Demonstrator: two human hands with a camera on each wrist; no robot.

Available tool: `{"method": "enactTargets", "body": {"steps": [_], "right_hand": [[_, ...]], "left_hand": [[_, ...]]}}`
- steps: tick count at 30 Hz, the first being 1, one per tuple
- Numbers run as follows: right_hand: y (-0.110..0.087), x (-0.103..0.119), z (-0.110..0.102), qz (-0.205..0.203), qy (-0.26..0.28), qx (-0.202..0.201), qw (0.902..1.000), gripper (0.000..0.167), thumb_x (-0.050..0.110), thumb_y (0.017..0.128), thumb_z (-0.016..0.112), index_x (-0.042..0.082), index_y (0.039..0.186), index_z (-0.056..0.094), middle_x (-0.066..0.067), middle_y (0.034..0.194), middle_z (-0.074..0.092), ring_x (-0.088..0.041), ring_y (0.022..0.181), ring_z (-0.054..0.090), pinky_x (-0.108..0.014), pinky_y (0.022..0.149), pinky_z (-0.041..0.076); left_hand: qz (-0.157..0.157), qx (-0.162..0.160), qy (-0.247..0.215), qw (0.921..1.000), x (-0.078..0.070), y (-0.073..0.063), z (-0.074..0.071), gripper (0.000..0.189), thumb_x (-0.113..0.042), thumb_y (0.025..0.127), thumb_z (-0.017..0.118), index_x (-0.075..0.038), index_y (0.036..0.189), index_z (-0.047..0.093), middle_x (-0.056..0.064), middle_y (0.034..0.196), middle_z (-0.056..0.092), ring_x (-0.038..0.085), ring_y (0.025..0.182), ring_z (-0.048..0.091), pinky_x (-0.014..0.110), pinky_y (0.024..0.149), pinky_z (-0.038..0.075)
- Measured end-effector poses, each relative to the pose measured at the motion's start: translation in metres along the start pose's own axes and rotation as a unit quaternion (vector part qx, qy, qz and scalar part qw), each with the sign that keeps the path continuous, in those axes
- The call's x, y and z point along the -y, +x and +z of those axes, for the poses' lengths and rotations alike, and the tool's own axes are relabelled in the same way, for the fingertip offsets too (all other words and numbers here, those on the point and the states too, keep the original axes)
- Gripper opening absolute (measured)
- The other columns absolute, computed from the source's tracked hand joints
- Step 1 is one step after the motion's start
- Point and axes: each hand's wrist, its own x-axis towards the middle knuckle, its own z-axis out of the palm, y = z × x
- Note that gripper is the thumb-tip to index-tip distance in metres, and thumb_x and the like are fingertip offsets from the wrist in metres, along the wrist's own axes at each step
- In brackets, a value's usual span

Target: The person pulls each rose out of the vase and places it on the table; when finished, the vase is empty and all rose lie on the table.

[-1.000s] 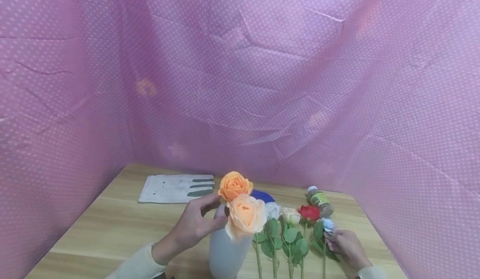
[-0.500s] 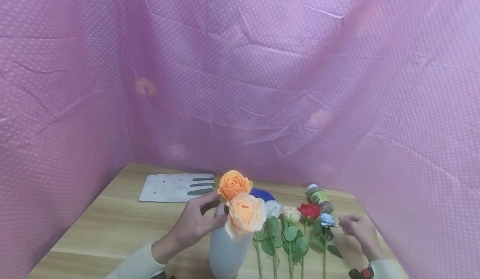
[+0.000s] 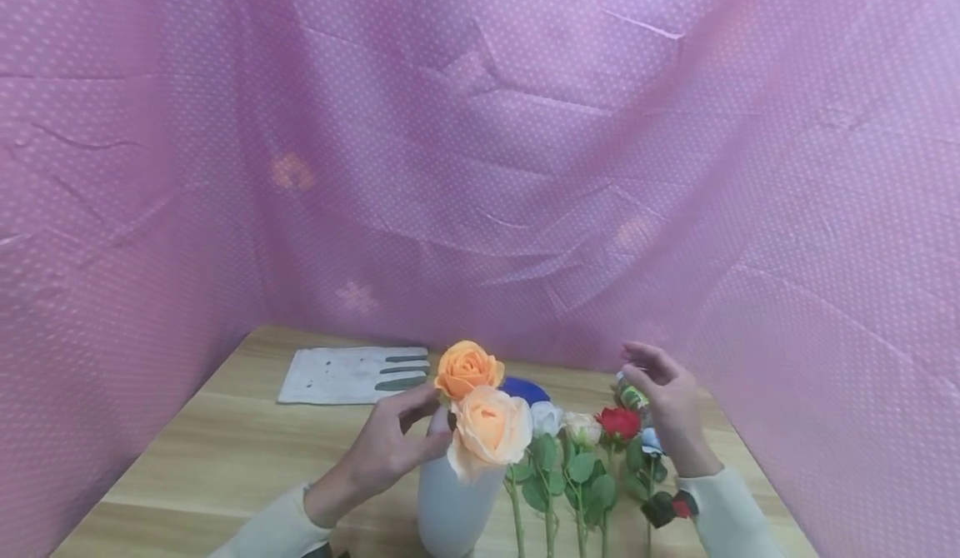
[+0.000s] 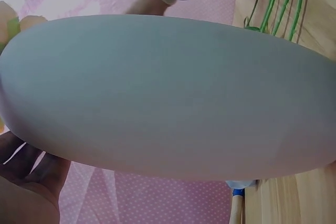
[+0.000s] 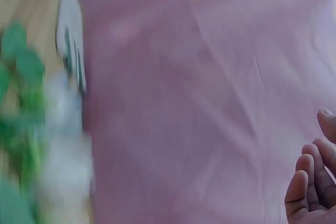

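A pale grey vase (image 3: pixel 453 500) stands at the front of the table, holding an orange rose (image 3: pixel 470 371) and a peach rose (image 3: pixel 491 429). My left hand (image 3: pixel 382 445) grips the vase near its top, just below the blooms. In the left wrist view the vase (image 4: pixel 168 98) fills most of the picture. My right hand (image 3: pixel 671 404) is raised over the right side, its fingers loosely bent around nothing. It partly covers a light blue rose (image 3: pixel 651 441). Beside that lie a red rose (image 3: pixel 618 422), a cream rose (image 3: pixel 583 428) and a white rose (image 3: pixel 546 417), their stems toward me.
Behind my right hand, a small jar (image 3: pixel 628 391) with a white cap lies partly hidden. A whitish glove (image 3: pixel 337 375) with dark fingers is flat at the back left. Something blue (image 3: pixel 525 389) shows behind the roses. Pink dotted cloth (image 3: pixel 480 166) encloses the table (image 3: pixel 202 450).
My right hand has let go of the light blue rose, drawn off to the right, then moved up and left over the jar. The left hand has stayed at the vase.
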Motion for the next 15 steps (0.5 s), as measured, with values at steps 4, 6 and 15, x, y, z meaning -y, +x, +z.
{"method": "enactTargets", "body": {"steps": [4,6,15], "right_hand": [[-0.013,0.022,0.043,-0.061,0.029,0.092,0.9934,0.038,-0.004,0.091,0.067,-0.013,0.127,0.056,0.014,0.11,0.071,-0.002,0.097,0.066,-0.016,0.086,0.057],[-0.019,0.03,0.062,-0.1,0.05,0.14,0.9838,0.036,-0.007,0.089,0.067,-0.015,0.124,0.057,0.013,0.112,0.071,-0.003,0.099,0.066,-0.017,0.087,0.057],[-0.035,0.052,0.109,-0.235,0.045,0.267,0.9335,0.031,-0.011,0.084,0.068,-0.004,0.114,0.068,-0.01,0.115,0.071,-0.008,0.107,0.065,-0.025,0.09,0.058]], "left_hand": [[0.014,0.003,-0.007,0.9999,0.003,0.0,0.0,0.041,-0.005,0.088,0.072,0.003,0.127,0.064,0.014,0.116,0.071,0.008,0.113,0.065,0.026,0.104,0.053],[0.025,0.004,-0.01,0.9996,0.005,0.0,-0.001,0.04,-0.003,0.088,0.072,0.004,0.126,0.064,0.015,0.116,0.07,0.007,0.112,0.065,0.025,0.103,0.054],[0.038,0.013,-0.008,0.9992,0.008,0.005,-0.005,0.042,-0.004,0.088,0.072,0.004,0.128,0.064,0.017,0.123,0.07,0.006,0.114,0.065,0.027,0.102,0.055]]}}
